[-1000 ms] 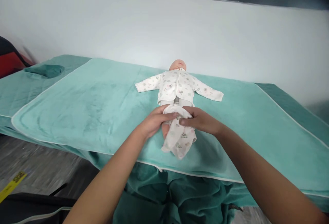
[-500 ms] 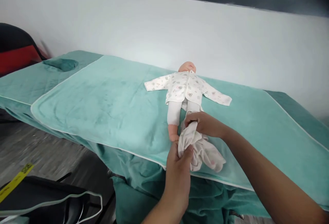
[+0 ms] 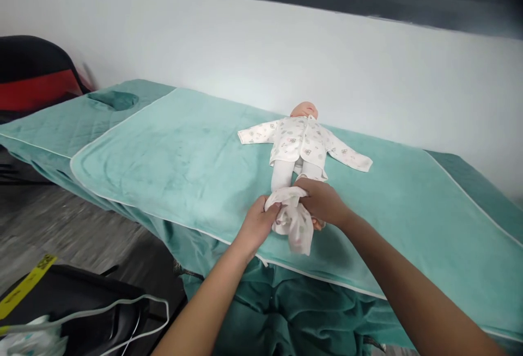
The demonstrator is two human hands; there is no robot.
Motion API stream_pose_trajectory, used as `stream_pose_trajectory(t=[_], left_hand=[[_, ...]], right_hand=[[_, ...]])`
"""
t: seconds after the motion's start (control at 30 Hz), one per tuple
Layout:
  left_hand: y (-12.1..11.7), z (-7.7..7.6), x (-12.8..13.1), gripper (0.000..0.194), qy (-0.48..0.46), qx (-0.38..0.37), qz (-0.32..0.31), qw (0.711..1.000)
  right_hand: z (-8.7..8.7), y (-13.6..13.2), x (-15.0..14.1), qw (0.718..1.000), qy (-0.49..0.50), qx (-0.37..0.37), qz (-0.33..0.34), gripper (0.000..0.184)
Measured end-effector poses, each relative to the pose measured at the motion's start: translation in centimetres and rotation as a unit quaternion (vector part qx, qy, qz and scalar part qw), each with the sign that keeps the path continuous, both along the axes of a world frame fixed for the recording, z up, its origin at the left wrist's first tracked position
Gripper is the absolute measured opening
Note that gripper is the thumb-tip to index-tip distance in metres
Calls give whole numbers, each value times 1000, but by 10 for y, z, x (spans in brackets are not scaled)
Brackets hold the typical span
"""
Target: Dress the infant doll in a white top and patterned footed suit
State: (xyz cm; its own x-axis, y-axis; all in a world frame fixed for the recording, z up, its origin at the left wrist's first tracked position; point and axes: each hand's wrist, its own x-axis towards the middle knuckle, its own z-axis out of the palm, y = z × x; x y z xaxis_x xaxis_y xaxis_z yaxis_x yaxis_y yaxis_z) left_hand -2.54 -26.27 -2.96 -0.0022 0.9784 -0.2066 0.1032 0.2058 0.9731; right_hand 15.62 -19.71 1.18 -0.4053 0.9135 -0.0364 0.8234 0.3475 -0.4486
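Garment point(image 3: 300, 231), white, printed, bunched at the doll's feet near the bed's near edge. Left hand point(image 3: 258, 224) pinches its left rim, thumb over the cloth; right hand point(image 3: 322, 202) grips the right side, fingers curled closed. Rim drawn into a ring between them; left-side foot perhaps inside or behind it, folds and hands hide which. Right-side foot point(image 3: 317, 224) shows bare beside the cloth. Doll point(image 3: 304, 109) on its back on the green mat point(image 3: 183, 154), torso inside a patterned jacket point(image 3: 300, 138), sleeves spread. Near left: black seat point(image 3: 90, 296) bearing a crumpled pale bundle point(image 3: 35, 339).

Half a second ago: left hand nearer, cloth bunched farther right, left-side foot in sight. Doll's pose unchanged.
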Motion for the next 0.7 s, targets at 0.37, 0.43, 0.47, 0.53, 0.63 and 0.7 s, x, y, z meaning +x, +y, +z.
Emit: stream_pose_trajectory(t=[0.37,0.43,0.47,0.53,0.63,0.7], left_hand=[[83,-20,-14,26,188,245,-64,949],[106,-20,-17,26,284,289,-94,910],[116,-18,-18,26,326,308,-107,887],[129,-16,-19,25,384,339,-124,850],[134,-17,-16,24,409,364,-117,828],[130,-21,-15,24,411,365,-100,830]], right_hand=[[-3,3,6,992,89,-66,-59,18],[-2,2,6,990,91,-83,-63,20],[-2,1,6,990,91,-88,-67,20],[-1,1,5,989,84,-90,-78,18],[3,2,2,994,41,-62,-84,15],[7,4,-2,998,-17,-5,-61,12]])
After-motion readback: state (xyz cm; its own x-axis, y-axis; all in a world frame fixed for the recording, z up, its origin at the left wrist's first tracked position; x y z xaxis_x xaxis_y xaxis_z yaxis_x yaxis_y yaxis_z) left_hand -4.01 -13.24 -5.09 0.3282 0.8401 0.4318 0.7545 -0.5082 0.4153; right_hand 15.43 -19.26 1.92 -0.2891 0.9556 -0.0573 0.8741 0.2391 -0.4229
